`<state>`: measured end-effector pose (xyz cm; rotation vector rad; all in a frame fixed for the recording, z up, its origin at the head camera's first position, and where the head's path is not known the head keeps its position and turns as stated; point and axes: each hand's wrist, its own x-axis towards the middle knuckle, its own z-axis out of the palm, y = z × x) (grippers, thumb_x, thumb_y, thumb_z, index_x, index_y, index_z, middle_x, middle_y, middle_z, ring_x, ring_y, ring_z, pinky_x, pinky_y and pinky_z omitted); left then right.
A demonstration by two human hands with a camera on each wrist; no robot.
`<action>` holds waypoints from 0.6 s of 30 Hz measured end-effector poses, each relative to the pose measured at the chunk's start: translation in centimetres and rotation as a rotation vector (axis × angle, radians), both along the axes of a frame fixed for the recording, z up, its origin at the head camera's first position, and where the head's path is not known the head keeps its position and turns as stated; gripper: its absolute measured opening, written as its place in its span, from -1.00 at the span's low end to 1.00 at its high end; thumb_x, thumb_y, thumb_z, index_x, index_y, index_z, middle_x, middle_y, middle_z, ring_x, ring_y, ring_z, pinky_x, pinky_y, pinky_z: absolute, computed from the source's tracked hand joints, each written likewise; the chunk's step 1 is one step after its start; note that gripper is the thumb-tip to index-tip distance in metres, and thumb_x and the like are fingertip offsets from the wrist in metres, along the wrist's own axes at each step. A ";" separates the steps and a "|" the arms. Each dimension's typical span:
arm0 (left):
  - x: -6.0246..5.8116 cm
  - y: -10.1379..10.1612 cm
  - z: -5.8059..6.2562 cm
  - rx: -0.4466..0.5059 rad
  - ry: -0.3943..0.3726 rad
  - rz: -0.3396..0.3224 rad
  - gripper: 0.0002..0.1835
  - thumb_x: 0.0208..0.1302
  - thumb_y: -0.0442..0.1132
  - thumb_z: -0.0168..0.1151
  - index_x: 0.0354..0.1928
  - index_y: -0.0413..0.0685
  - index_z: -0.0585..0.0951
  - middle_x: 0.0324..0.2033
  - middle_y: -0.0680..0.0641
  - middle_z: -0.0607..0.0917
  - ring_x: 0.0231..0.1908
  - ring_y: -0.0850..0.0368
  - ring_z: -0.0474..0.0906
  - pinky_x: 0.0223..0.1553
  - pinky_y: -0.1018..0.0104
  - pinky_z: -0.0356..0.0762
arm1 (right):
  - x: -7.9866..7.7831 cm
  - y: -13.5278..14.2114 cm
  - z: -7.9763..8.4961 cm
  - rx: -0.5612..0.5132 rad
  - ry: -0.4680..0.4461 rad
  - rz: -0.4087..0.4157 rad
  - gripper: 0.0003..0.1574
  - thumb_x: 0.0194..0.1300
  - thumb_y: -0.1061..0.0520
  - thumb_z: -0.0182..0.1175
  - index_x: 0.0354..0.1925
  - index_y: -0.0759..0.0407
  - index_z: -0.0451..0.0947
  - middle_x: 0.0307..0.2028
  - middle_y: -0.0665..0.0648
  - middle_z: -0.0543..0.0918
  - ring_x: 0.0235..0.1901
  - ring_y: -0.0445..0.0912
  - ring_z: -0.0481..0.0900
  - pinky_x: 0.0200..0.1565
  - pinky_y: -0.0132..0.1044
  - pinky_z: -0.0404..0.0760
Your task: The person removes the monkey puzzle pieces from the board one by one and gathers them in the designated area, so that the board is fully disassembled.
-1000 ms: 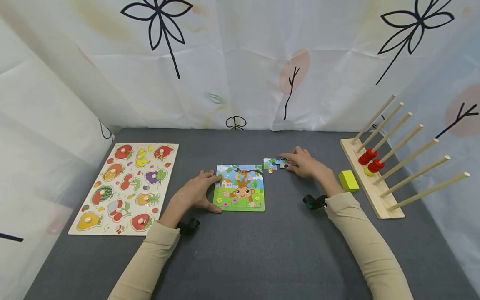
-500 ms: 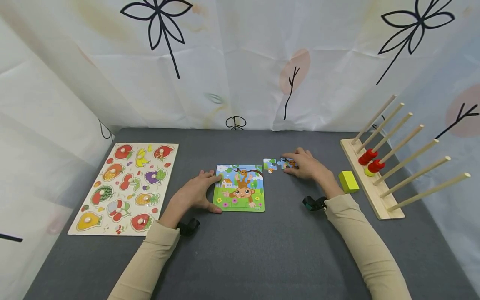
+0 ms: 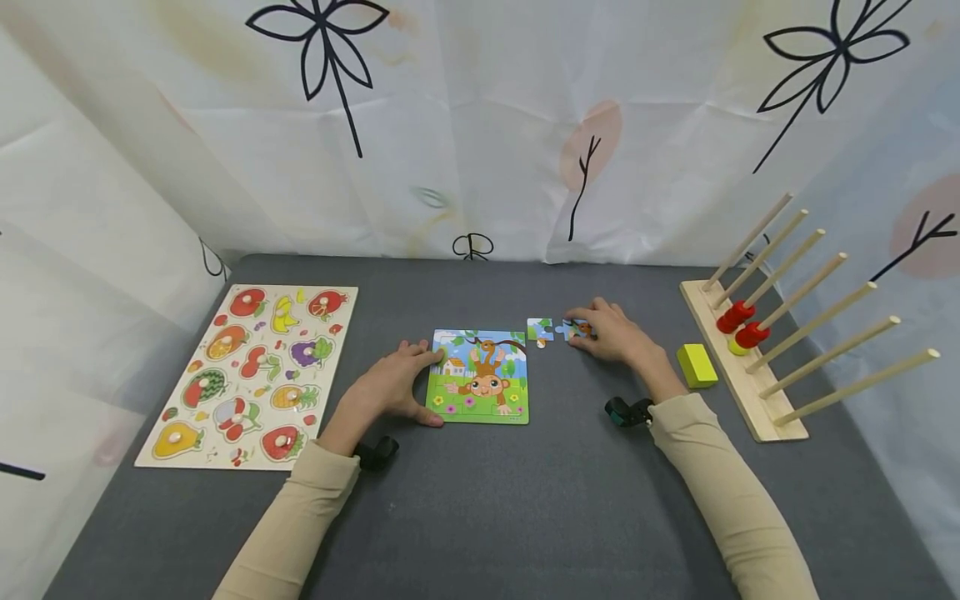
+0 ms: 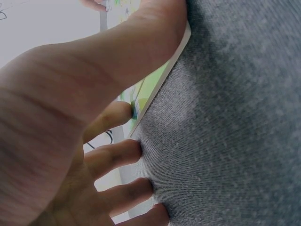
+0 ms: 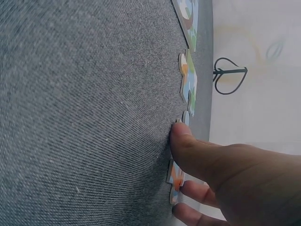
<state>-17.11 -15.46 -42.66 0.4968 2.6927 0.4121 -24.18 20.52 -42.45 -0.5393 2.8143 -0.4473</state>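
Note:
My left hand (image 3: 392, 383) rests at the left edge of a square monkey jigsaw puzzle (image 3: 480, 387), thumb at its lower corner and index finger higher on the edge. In the left wrist view the other fingers (image 4: 120, 195) lie spread on the cloth. My right hand (image 3: 611, 329) pinches a small blue and brown jigsaw piece (image 3: 581, 328) lying on the table, thumb on the near side and fingers beyond, partly covering it. Just left of it lies another jigsaw piece (image 3: 538, 328), beside the puzzle's top right corner. In the right wrist view the thumb (image 5: 183, 136) hides part of the pieces.
A wooden fruit puzzle board (image 3: 251, 379) lies at the left. To the right stand a yellow block (image 3: 697, 365) and a wooden peg rack (image 3: 750, 367) with slanted rods and a few red and yellow beads. A patterned white curtain (image 3: 480, 125) closes off the back.
My right hand has shifted slightly right with its jigsaw piece, and a small gap now shows between that piece and the one beside it. The left hand stays in place.

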 end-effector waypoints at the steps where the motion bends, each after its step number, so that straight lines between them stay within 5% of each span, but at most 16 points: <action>1: 0.0 0.0 0.0 -0.001 -0.001 0.000 0.19 -0.12 0.19 0.67 0.53 -0.09 0.32 0.56 -0.31 0.21 0.55 -0.43 0.07 0.46 -0.37 0.22 | 0.0 0.0 0.0 0.000 -0.001 -0.003 -0.39 0.47 0.00 0.25 0.39 0.13 0.47 0.00 0.33 0.48 -0.14 0.11 0.36 -0.25 -0.09 0.40; 10: 0.1 0.0 0.0 -0.007 -0.001 -0.002 0.19 -0.12 0.18 0.67 0.54 -0.11 0.31 0.56 -0.33 0.20 0.55 -0.45 0.06 0.47 -0.36 0.21 | 0.2 -0.1 0.1 -0.008 0.008 -0.006 -0.38 0.47 0.02 0.26 0.41 0.11 0.45 0.01 0.33 0.47 -0.13 0.11 0.34 -0.27 -0.10 0.38; 18: 0.1 0.0 0.1 -0.004 0.011 -0.008 0.19 -0.12 0.18 0.68 0.53 -0.12 0.32 0.55 -0.34 0.22 0.54 -0.45 0.08 0.45 -0.37 0.24 | 0.7 -1.0 0.2 -0.083 0.128 -0.004 -0.40 0.42 0.07 0.30 0.36 0.14 0.50 0.09 0.35 0.50 -0.02 0.20 0.39 -0.19 0.04 0.49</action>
